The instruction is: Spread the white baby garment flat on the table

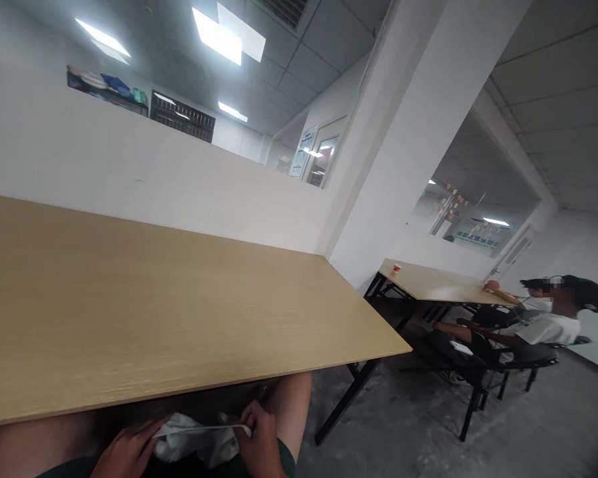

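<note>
White cloth [194, 438] lies in the lap, below the near edge of the wooden table [154, 312], bottom centre of view. A strip of it is stretched taut between both hands. Left hand [127, 451]: fingers closed on the cloth's left end. Right hand [259, 438]: fingers curled tight, pinching the right end. Bare knees on either side of the cloth. Far right: a second table [438, 282] bearing a small cup [397, 268]; another person [538, 325] is seated at it, well apart.
</note>
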`<state>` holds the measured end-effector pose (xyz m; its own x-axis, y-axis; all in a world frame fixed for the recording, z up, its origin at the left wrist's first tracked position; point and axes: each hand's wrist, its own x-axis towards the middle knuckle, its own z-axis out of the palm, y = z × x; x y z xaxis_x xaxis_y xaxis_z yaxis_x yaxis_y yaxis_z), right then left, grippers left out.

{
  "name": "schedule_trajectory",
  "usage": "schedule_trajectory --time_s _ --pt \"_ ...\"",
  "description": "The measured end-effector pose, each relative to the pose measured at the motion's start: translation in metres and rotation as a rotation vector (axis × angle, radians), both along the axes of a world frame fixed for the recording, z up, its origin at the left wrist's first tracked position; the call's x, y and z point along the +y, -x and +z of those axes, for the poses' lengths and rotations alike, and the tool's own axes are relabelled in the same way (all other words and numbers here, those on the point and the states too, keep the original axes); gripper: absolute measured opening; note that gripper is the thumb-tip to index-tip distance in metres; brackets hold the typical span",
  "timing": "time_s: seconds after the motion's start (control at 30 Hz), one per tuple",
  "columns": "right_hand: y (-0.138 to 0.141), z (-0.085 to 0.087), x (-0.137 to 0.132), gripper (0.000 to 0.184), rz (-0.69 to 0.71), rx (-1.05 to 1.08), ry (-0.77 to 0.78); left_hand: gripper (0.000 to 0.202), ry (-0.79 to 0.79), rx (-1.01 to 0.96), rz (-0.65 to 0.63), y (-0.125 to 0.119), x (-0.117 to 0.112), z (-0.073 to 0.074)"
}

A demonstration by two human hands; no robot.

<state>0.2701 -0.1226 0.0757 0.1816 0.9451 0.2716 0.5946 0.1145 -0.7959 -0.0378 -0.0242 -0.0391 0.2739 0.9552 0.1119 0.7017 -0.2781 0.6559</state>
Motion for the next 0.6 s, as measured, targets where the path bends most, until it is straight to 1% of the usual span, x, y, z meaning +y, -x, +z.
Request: schedule_trajectory --time_s 0.03,0.07,0.1,0.13,0.2,0.23,0.27,0.33,0.43,0.47,0.5,0.53,0.6 --pt "-0.002 0.011 -0.004 0.016 -0.009 -0.006 -0.011 0.049 0.016 -0.037 -0.013 0.003 -0.004 0.005" --pt "-0.004 0.022 -0.008 0.016 -0.013 -0.008 -0.026 0.048 0.034 -0.075 -0.015 0.005 -0.007 0.014" --pt "-0.005 0.033 -0.010 0.016 -0.010 -0.010 -0.037 0.047 0.051 -0.111 -0.012 0.007 -0.011 0.025" --pt "-0.007 0.044 -0.013 0.014 -0.005 -0.012 -0.047 0.046 0.071 -0.150 -0.006 0.009 -0.014 0.039" --pt "-0.009 0.065 -0.016 0.009 0.004 -0.023 -0.071 0.045 0.115 -0.231 -0.023 0.011 -0.020 0.072" --pt "-0.011 0.075 -0.017 0.009 0.004 -0.035 -0.091 0.047 0.143 -0.274 -0.092 0.012 -0.023 0.089" --pt "-0.012 0.083 -0.018 0.012 0.000 -0.053 -0.117 0.049 0.172 -0.306 -0.163 0.013 -0.026 0.104" --pt "-0.015 0.099 -0.020 0.021 -0.008 -0.094 -0.179 0.055 0.212 -0.304 -0.229 0.014 -0.033 0.130" --pt "-0.020 0.114 -0.022 0.033 -0.011 -0.118 -0.248 0.058 0.219 -0.224 -0.238 0.018 -0.043 0.165" --pt "-0.022 0.116 -0.023 0.037 0.000 -0.109 -0.256 0.055 0.211 -0.203 -0.240 0.019 -0.046 0.181" --pt "-0.023 0.116 -0.024 0.041 0.023 -0.097 -0.254 0.052 0.208 -0.184 -0.271 0.019 -0.049 0.201" --pt "-0.024 0.115 -0.025 0.045 0.064 -0.080 -0.239 0.048 0.211 -0.156 -0.333 0.017 -0.052 0.225" --pt "-0.021 0.105 -0.027 0.052 0.126 -0.021 -0.202 0.044 0.187 -0.090 -0.477 0.006 -0.060 0.282"
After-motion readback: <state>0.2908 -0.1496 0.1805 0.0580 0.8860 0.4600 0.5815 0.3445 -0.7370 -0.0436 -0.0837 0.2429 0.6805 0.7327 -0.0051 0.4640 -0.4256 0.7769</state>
